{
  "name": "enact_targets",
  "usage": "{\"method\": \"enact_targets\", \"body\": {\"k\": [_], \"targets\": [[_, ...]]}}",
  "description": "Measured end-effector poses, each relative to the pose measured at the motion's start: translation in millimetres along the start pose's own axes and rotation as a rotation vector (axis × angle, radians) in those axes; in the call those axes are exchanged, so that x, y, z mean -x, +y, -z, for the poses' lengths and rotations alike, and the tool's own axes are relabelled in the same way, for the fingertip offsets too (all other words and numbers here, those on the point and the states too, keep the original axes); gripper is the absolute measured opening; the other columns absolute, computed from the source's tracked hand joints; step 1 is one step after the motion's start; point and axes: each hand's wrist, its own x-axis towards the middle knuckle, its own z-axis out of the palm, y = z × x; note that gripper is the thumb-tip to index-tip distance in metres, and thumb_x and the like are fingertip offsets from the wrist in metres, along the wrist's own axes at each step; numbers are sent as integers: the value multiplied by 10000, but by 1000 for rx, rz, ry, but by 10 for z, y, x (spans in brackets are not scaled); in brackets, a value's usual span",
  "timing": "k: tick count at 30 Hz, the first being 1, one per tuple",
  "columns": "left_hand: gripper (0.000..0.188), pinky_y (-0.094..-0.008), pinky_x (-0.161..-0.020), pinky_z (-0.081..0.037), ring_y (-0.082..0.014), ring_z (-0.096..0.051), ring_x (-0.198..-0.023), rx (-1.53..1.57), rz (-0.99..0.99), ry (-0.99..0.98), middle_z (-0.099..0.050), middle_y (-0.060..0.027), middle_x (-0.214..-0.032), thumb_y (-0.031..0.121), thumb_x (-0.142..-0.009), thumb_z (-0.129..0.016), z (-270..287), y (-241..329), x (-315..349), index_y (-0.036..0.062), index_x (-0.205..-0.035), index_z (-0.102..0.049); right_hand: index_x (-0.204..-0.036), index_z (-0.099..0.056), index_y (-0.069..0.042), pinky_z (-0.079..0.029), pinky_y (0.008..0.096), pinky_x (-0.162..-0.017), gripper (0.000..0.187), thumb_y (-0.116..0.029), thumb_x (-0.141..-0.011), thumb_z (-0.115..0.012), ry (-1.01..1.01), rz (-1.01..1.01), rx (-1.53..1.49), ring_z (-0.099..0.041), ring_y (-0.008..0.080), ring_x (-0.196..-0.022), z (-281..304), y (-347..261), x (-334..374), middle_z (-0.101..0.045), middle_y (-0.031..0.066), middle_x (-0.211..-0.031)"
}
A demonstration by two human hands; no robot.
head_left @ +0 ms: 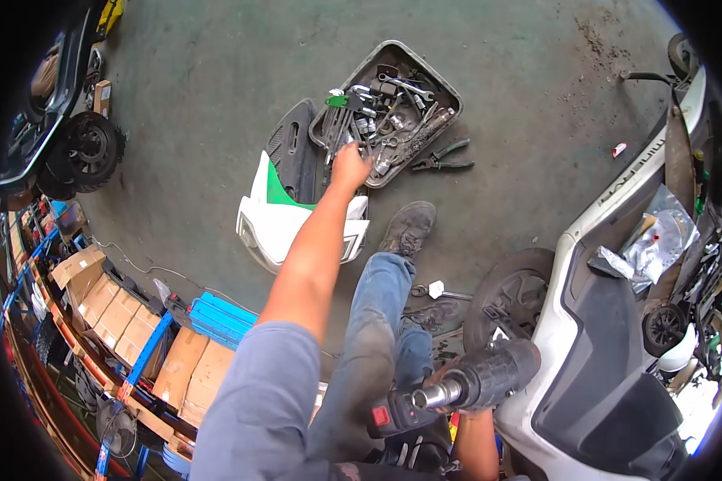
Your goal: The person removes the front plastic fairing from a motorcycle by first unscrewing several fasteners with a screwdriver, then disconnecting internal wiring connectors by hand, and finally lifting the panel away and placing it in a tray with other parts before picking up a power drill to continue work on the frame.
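My left hand (350, 166) reaches into the near left side of a dark tool tray (451, 86). Its fingers are curled together among the tools; whatever they pinch is hidden. Beside them lies a fan of hex keys in a green holder (338, 102). Sockets and a combination wrench (409, 86) fill the tray around it. Low on the right, my right hand (475, 425) grips a dark cordless impact wrench (497, 375). The tool's bare metal drive end points left, and its body covers most of that hand.
Pliers (443, 159) lie beside the tray. A white and green scooter panel (277, 216) touches its left. A white scooter (573, 264) stands close on the right, a plastic bag of parts (658, 240) on it. Shelving with cardboard boxes (120, 317) lines the left; a ratchet (449, 295) lies near my feet.
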Motion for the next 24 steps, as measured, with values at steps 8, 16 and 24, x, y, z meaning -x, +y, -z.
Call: {"method": "enact_targets", "body": {"k": [8,16,24], "targets": [[373,-422,-814,-475,-340,-599,-946,-96,245,289,-621,-180,-973,262,-726,-743,-1034,185,-470,-7,-957,-631,-1049,-507,43,-388,315,-481,539,-249,-665,-748,130,-17,-70,-506,177,-520,405,-7,-23,-543,86,-696],[220,-408,-890,-425,-360,-534,-1029,213,-361,553,-567,-170,-1088,107,-798,-651,-174,455,113,4,-975,-571,-947,-541,52,-367,297,-489,476,-294,-692,-746,71,51,-6,-483,162,-509,37,176,223,-512,60,-625],[155,-274,-691,-447,-136,-526,-733,1082,-446,351,-536,-72,-851,147,-977,-451,1470,1328,1871,41,-1079,-400,-1003,-597,92,-413,258,-506,365,-134,-734,-698,-2,38,103,-528,143,-551,-768,619,1091,-572,79,-684]]}}
